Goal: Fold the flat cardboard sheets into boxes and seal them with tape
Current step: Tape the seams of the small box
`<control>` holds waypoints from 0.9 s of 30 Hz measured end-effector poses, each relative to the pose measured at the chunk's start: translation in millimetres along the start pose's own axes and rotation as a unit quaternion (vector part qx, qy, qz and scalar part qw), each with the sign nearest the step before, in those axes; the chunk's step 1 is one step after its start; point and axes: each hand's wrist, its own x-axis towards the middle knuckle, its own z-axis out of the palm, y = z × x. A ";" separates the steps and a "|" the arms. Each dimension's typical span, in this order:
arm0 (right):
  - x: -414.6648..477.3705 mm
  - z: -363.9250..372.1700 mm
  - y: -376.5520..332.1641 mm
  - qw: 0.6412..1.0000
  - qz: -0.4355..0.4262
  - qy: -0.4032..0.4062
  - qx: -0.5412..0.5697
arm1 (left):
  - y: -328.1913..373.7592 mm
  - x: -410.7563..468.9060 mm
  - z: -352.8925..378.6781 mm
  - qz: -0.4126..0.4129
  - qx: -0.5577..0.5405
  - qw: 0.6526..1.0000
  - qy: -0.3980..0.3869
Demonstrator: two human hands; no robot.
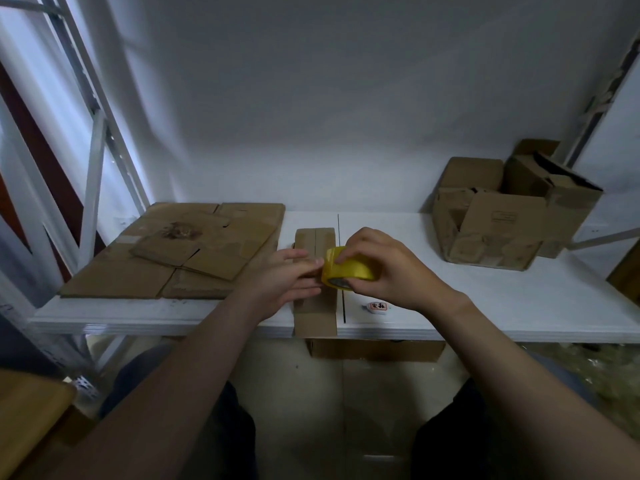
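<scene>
A small folded cardboard box (pixel 314 237) stands in the middle of the white table (pixel 485 306), its top flaps meeting along a centre seam. My right hand (pixel 384 265) grips a roll of yellow tape (pixel 348 268) just above the box. My left hand (pixel 287 271) reaches to the roll from the left, and its fingertips touch the roll's left edge. Whether they pinch the tape's end is hidden. A pile of flat cardboard sheets (pixel 180 251) lies on the table's left part.
An open, worn cardboard carton (pixel 498 230) with smaller boxes inside sits at the back right. A small white object with red characters (pixel 377 307) lies near the front edge. Another carton (pixel 375 349) shows under the table. A metal shelf frame (pixel 93 161) rises at left.
</scene>
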 end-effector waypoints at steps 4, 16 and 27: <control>-3.7 -0.1 0.6 1.000 -0.001 0.002 -0.001 | 0.2 0.1 1.9 0.007 0.000 1.000 0.003; -11.2 7.5 3.8 1.000 -0.028 0.001 0.000 | -12.4 9.5 -5.4 -0.034 0.035 0.999 -0.003; -10.7 15.3 9.0 0.997 -0.069 0.004 -0.034 | -13.7 16.7 -11.5 -0.069 0.131 0.989 -0.021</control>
